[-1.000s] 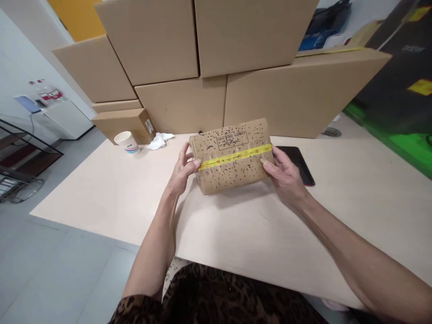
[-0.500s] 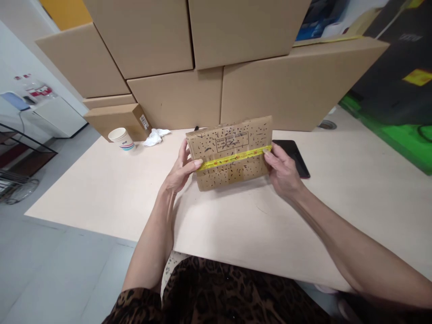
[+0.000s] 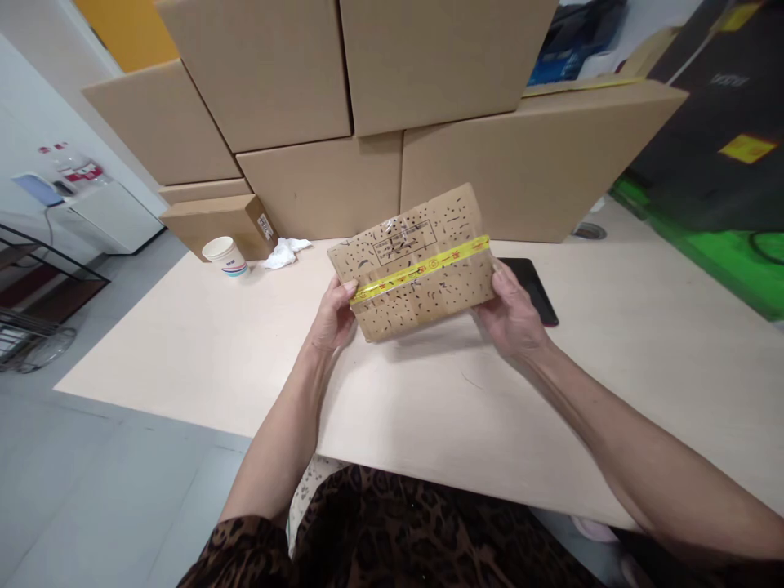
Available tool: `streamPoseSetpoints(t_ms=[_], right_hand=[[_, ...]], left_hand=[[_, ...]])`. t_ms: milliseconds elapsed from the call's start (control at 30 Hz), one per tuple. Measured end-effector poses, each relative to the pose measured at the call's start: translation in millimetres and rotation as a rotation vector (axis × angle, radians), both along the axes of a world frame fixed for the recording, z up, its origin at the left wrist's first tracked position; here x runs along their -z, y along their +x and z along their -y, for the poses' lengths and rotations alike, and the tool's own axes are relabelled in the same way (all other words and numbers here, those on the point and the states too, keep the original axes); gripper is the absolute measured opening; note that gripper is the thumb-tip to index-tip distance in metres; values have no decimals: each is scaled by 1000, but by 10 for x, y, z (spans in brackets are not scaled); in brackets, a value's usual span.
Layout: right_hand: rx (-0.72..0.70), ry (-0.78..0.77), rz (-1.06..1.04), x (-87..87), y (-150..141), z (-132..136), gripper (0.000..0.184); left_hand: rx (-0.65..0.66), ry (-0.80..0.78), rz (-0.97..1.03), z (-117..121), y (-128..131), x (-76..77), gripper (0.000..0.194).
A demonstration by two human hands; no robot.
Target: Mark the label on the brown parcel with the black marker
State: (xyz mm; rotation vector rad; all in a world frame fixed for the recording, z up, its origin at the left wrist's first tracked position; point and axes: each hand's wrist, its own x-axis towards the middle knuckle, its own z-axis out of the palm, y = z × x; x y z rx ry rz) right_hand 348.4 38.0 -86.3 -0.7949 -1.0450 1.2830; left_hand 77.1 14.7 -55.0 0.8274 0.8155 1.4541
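I hold a small brown cardboard box (image 3: 412,265) between both hands, lifted a little above the pale table (image 3: 202,351) and tilted, its right end higher. Black marks are printed on it and a strip of yellow tape runs across its top. My left hand (image 3: 334,318) grips the box's left end, thumb on the tape. My right hand (image 3: 511,314) grips the right end, fingers under it and thumb on top.
A black phone (image 3: 532,286) lies flat just behind my right hand. A paper cup (image 3: 226,256) and a crumpled white tissue (image 3: 282,252) sit at the back left. Large cardboard boxes (image 3: 343,106) are stacked along the table's far side. A smaller flat carton (image 3: 214,222) lies beside the cup.
The box has come up off the table and tilted, right end rising. Both hands shifted from its sides to a firmer grip on its ends.
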Motion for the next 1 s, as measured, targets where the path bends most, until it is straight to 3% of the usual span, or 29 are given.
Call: streamPoseSetpoints(t_ms=[233, 400, 567, 733, 867, 1000], right_hand=[[-80, -51, -42, -9, 35, -16, 49], [26, 0, 13, -13, 48, -32, 52], [68, 66, 41, -89, 68, -27, 60], [75, 113, 34, -183, 66, 17, 71], [28, 148, 44, -205, 46, 57, 68], [9, 127, 51, -133, -6, 58, 58]], left_hand=[[-3, -1, 43, -11, 31, 31, 53], [49, -38, 58, -23, 7, 24, 47], [117, -31, 85, -32, -33, -5, 67], [41, -2, 119, -46, -63, 11, 61], [-32, -3, 143, -58, -18, 26, 50], [-143, 77, 134, -26, 32, -7, 55]])
